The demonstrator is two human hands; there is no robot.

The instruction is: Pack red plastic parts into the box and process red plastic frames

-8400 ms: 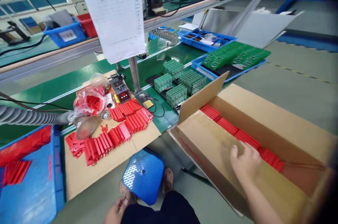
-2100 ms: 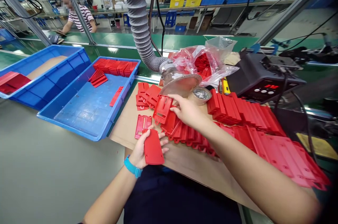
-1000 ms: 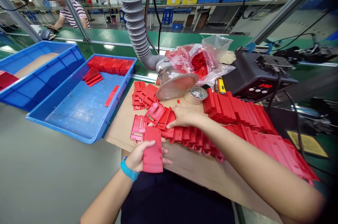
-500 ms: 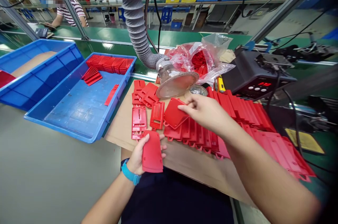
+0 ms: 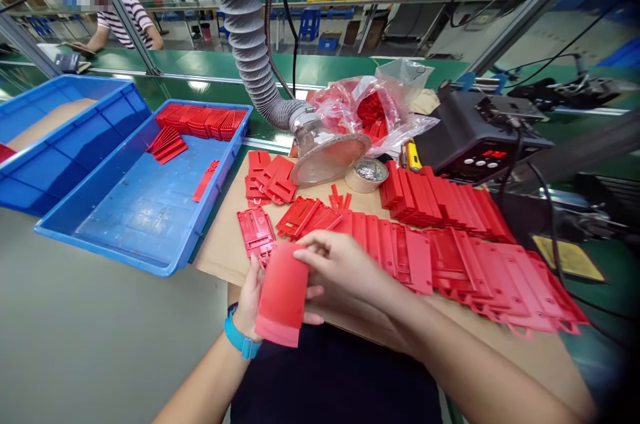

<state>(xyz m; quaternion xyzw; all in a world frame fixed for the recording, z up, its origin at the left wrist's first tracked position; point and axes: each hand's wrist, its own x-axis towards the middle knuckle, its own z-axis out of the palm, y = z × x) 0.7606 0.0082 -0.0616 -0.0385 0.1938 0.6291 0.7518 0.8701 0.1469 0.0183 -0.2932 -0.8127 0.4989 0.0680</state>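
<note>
Left hand (image 5: pixel 251 301) supports a flat red plastic cover (image 5: pixel 283 294) at the near edge of a brown cardboard sheet (image 5: pixel 220 261), fingers spread, grip apparently behind the part. Right hand (image 5: pixel 340 267), fingers curled, bears on the cover's right edge, over rows of red plastic parts (image 5: pixel 415 257).

Observed: no readable lettering anywhere at this bench. The black bench unit (image 5: pixel 475 137) has a lit red digital display (image 5: pixel 493 153), but its digits are too small to read.
</note>
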